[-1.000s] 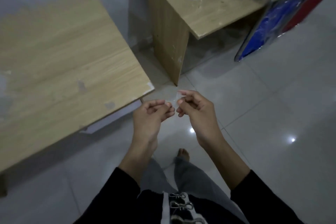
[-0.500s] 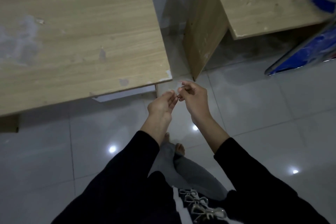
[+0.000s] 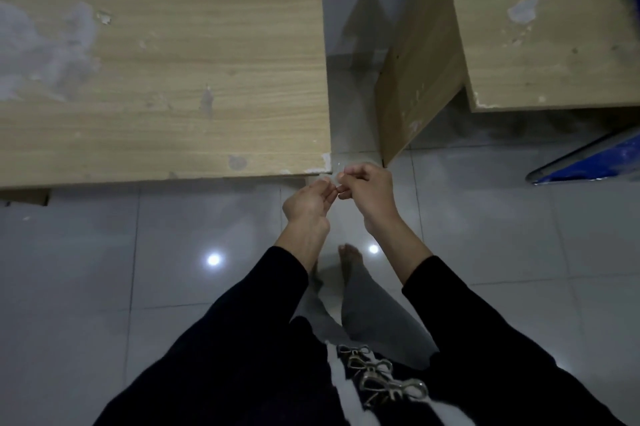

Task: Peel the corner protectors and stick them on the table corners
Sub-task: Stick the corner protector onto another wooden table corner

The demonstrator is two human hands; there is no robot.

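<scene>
The corner protector (image 3: 334,176) was a small clear piece, faint enough that I could not read its long axis or whether its backing was off. It sat pinched between the fingertips of both hands, in the air just off the tabletop's (image 3: 207,79) near right corner, where the edging was chipped white. My left hand (image 3: 306,206) had its fingers drawn together on the piece from below and sat closest to the front edge. My right hand (image 3: 369,190) was curled tight on it from the right, out beyond the tabletop's right edge.

From the fingers, the corner lay just up and to the left, almost touching. I judged the next move as a short one, and the left hand the nearer.

Room was narrow on the right. A second table's side panel (image 3: 415,86) stood near the right hand, leaving only a slim gap along the tabletop's right edge. Along the front edge, the tiled floor (image 3: 138,252) side was open.
</scene>
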